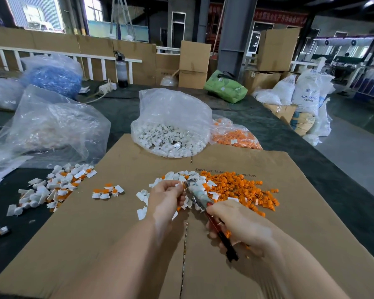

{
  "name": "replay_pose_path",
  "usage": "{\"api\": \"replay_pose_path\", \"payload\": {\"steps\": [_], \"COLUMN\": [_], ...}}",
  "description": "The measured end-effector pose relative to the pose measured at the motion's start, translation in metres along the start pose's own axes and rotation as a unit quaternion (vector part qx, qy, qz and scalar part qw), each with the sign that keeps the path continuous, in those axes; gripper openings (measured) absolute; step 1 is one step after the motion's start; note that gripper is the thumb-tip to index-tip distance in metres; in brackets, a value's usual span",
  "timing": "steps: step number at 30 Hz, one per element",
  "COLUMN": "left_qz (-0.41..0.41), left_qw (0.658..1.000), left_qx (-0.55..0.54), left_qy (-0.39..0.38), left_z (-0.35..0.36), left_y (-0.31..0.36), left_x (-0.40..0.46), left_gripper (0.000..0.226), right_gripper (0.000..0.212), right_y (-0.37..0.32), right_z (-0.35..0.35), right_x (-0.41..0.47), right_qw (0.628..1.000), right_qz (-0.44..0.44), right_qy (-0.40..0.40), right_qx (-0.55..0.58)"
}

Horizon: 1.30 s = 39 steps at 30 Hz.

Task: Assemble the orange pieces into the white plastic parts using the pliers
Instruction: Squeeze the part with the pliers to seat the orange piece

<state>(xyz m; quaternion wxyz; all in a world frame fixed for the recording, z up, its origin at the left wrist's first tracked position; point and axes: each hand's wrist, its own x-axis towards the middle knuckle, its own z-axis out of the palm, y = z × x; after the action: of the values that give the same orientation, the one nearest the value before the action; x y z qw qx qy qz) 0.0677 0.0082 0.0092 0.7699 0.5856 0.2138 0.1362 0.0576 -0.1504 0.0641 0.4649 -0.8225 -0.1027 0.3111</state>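
Matt brown corrugated cardboard sheet [121, 223] under my hands, crinkly glossy clear plastic bag [171, 108], smooth white plastic parts [170, 137] inside it, shiny orange plastic pieces [240, 188], pliers [205, 203] with dull scuffed metal head and glossy red-black handles

At frame centre we see the pliers [200, 196], red-and-black handled, angled up-left, their head over a scatter of white plastic parts [177, 176]. Just right of these lies a loose heap of small orange pieces [240, 188] on the cardboard.
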Motion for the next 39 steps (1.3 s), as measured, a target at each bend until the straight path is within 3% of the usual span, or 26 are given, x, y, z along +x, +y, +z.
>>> {"api": "replay_pose_path", "payload": {"steps": [4,9,14,18,21,23,26,31,33,35,37,39], "left_qz": [0.001,0.01,0.01,-0.007,0.013,0.061,0.112,0.116,0.118,0.119,0.123,0.127], "left_qw": [1.0,1.0,1.0,0.999,0.999,0.989,0.96,0.956,0.956,0.955,0.955,0.954], "left_qx": [0.004,-0.001,-0.015,-0.031,0.024,0.133,0.252,0.265,0.263,0.267,0.263,0.262], "left_qy": [-0.003,0.001,0.014,0.032,0.025,0.001,-0.046,-0.052,-0.047,-0.051,-0.058,-0.068], "left_z": [0.0,0.004,0.008,0.009,0.004,0.001,-0.002,0.0,0.001,0.002,0.004,0.004], "left_y": [0.0,0.001,0.0,-0.009,-0.024,-0.031,-0.033,-0.033,-0.033,-0.033,-0.032,-0.032], "left_x": [-0.002,-0.006,-0.009,-0.009,-0.014,-0.017,-0.023,-0.023,-0.021,-0.02,-0.02,-0.021], "left_gripper": [0.01,0.012,0.013,0.007,0.011,0.018,0.021,0.012,0.01,0.014,0.015,0.015], "right_gripper": [0.029,0.035,0.037,0.034,0.031,0.04,0.053,0.063,0.053,0.038,0.031,0.018], "right_y": [0.002,0.007,0.015,0.031,0.047,0.059,0.073,0.081,0.076,0.074,0.071,0.067], "right_z": [0.006,0.009,0.01,0.006,-0.003,-0.01,-0.018,-0.019,-0.011,0.003,0.02,0.029], "right_x": [0.0,0.004,0.006,0.011,0.019,0.025,0.035,0.041,0.041,0.045,0.046,0.047], "right_qw": [1.0,0.981,0.976,0.965,0.921,0.875,0.818,0.776,0.76,0.754,0.753,0.764], "right_qz": [-0.018,-0.083,-0.095,-0.093,-0.075,-0.047,-0.01,0.014,-0.061,-0.212,-0.325,-0.371], "right_qy": [0.006,0.099,0.132,0.209,0.322,0.377,0.401,0.407,0.436,0.458,0.434,0.402], "right_qx": [-0.016,-0.145,-0.144,-0.13,-0.207,-0.3,-0.411,-0.483,-0.478,-0.421,-0.374,-0.343]}}
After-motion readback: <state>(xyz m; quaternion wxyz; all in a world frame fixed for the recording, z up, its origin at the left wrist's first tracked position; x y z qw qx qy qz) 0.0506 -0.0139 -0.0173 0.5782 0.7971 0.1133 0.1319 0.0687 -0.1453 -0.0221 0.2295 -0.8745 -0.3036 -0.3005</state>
